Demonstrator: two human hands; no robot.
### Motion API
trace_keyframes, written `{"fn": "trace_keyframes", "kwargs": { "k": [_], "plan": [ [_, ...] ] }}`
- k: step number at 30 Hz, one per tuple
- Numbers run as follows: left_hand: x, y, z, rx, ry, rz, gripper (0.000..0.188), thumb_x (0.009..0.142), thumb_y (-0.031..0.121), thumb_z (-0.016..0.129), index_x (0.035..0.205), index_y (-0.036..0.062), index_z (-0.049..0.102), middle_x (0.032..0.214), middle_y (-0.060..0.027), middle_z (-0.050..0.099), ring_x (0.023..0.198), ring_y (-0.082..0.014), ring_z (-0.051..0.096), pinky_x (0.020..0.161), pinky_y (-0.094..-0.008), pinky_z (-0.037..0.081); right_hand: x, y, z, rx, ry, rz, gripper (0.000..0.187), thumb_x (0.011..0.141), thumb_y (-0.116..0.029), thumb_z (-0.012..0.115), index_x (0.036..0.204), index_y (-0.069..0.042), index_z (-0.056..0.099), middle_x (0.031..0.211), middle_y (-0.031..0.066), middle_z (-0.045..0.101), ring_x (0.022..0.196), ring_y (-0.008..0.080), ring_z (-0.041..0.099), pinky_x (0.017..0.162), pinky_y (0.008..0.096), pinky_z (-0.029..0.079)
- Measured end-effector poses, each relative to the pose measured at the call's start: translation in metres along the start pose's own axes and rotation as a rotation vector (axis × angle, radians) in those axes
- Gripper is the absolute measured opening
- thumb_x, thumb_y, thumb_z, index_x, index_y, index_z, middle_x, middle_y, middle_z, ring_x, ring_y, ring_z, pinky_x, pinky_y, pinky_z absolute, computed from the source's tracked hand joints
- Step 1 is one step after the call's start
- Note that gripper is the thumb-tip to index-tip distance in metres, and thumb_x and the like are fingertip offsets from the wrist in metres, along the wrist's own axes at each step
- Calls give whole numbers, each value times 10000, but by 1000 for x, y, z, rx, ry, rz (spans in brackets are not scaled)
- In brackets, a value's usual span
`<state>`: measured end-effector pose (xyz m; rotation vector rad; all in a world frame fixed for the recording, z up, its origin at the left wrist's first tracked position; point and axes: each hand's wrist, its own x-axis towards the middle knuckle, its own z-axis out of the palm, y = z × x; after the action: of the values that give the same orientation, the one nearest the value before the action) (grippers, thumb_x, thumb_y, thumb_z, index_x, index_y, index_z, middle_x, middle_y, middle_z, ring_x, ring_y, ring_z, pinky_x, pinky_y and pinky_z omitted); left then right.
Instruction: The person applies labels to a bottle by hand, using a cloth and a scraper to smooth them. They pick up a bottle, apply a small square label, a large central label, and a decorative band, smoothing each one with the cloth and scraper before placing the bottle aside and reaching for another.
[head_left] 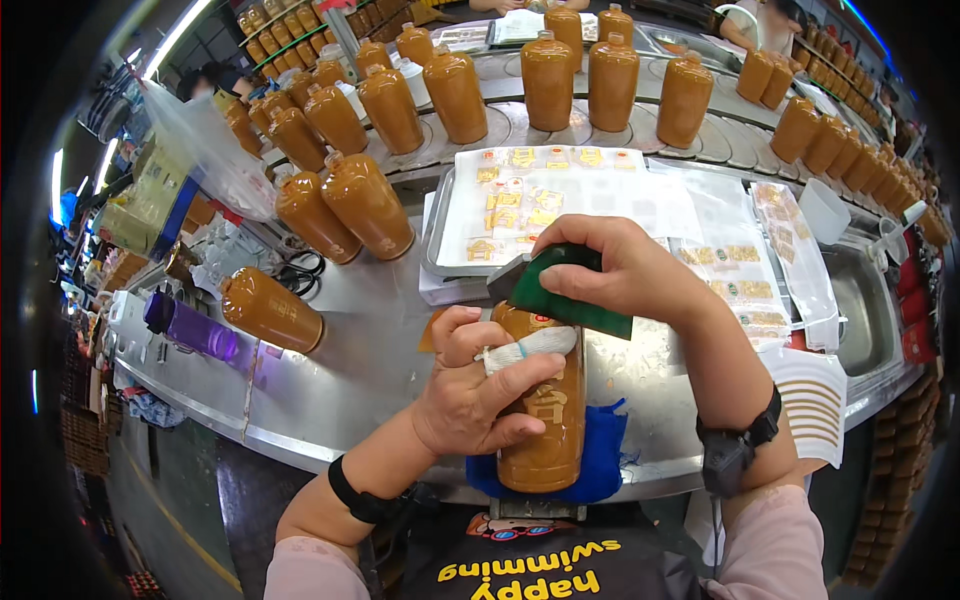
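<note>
A glossy brown bottle [540, 455] with gold characters and a small red mark lies on a folded blue cloth [605, 455] at the table's near edge. My left hand [480, 385] grips it from the left, and one finger wears a white cloth cover [530, 348] that crosses the bottle. An orange-tan edge [432, 330] shows behind that hand; what it belongs to is hidden. Between the thumb and fingers of my right hand [620, 270] is a dark green, flat scraper [570, 290], held over the bottle's upper end.
Beyond my hands, a metal tray [437, 235] carries white sheets of gold decals [520, 205]. More decal sheets [735, 270] lie to the right, beside a sink [865, 300]. Brown bottles [365, 205] stand at left and along a curved conveyor [505, 125]. A purple bottle [200, 335] lies far left.
</note>
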<state>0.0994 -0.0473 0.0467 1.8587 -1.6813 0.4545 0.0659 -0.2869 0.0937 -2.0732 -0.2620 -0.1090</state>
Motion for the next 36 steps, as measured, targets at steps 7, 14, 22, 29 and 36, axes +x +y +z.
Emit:
{"fn": "trace_keyframes", "kwargs": {
  "k": [7,14,22,29,36],
  "plan": [
    [0,-1,0,-1,10,5,506,885,582,529,1158,178,663,1053,24,620,970,-191,474,1023,-441,283,22,0,-14,-91,-201,-11,287,856,-188,686,1078,-13,634,913,76,669,848,145,597,789,299,491],
    [0,-1,0,-5,-9,7,509,886,590,523,1147,177,667,1050,-8,588,983,-210,457,1020,-444,283,28,8,-17,-104,-268,-18,311,860,-216,693,1094,-21,632,941,74,673,873,151,597,813,303,489],
    [15,-23,-1,-139,29,-78,456,952,510,477,1172,166,680,1032,-70,511,1010,-263,418,975,-424,340,16,13,-8,0,-188,18,303,882,-219,675,1101,-19,617,942,51,656,872,127,584,797,286,484],
    [15,-21,-2,24,9,17,399,961,456,485,1181,189,685,1085,19,645,1069,-238,423,1005,-443,336,-6,19,6,262,-3,165,272,901,-211,655,1081,-9,620,956,35,642,869,92,569,773,253,483],
    [-13,1,-9,63,23,-77,444,955,491,486,1210,179,673,1218,-139,545,1140,-275,411,1012,-470,317,-31,-4,28,-46,419,-38,198,816,-175,681,957,-46,629,877,119,665,779,245,636,724,329,496]
  ]
}}
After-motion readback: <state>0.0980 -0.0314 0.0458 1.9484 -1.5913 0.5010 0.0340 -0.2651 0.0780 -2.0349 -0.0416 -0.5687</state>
